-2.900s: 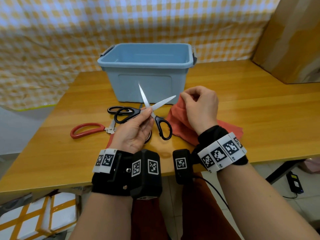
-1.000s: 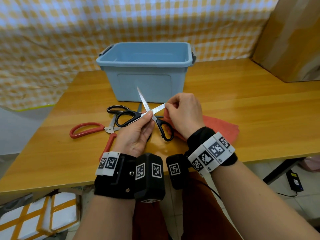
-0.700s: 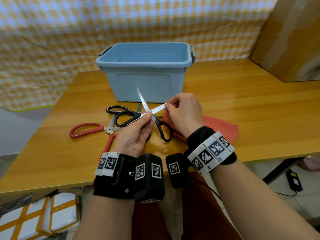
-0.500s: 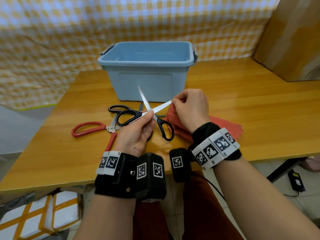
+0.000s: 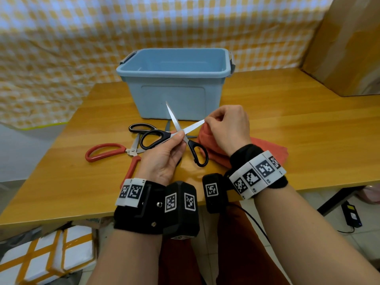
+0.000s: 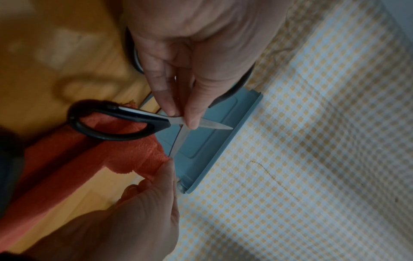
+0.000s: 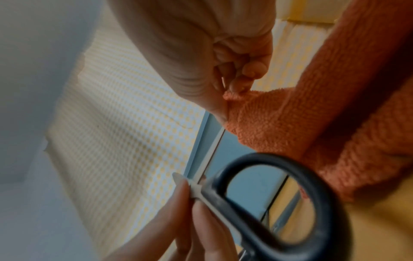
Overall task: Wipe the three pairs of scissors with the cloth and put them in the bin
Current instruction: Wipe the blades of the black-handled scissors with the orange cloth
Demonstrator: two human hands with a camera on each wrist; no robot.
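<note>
My left hand (image 5: 181, 136) pinches black-handled scissors (image 5: 153, 138) at the pivot and holds them above the table with the blades spread. My right hand (image 5: 207, 124) pinches a fold of the orange-red cloth (image 5: 265, 149) around the tip of the right-pointing blade. The rest of the cloth lies on the table. In the left wrist view my left fingertips (image 6: 190, 121) sit on the pivot. The right wrist view shows the cloth (image 7: 312, 123) bunched under my right fingers (image 7: 245, 70). The blue bin (image 5: 174, 95) stands just behind, and no scissors show inside it.
A second pair of black-handled scissors (image 5: 140, 127) and red-handled scissors (image 5: 107, 151) lie on the wooden table (image 5: 298, 124) left of my hands. A large cardboard box (image 5: 349, 48) stands at the back right. A checked curtain hangs behind the table.
My right hand came onto the right-pointing blade with the cloth, then slid a little outward toward its tip. My left hand keeps the same hold on the scissors.
</note>
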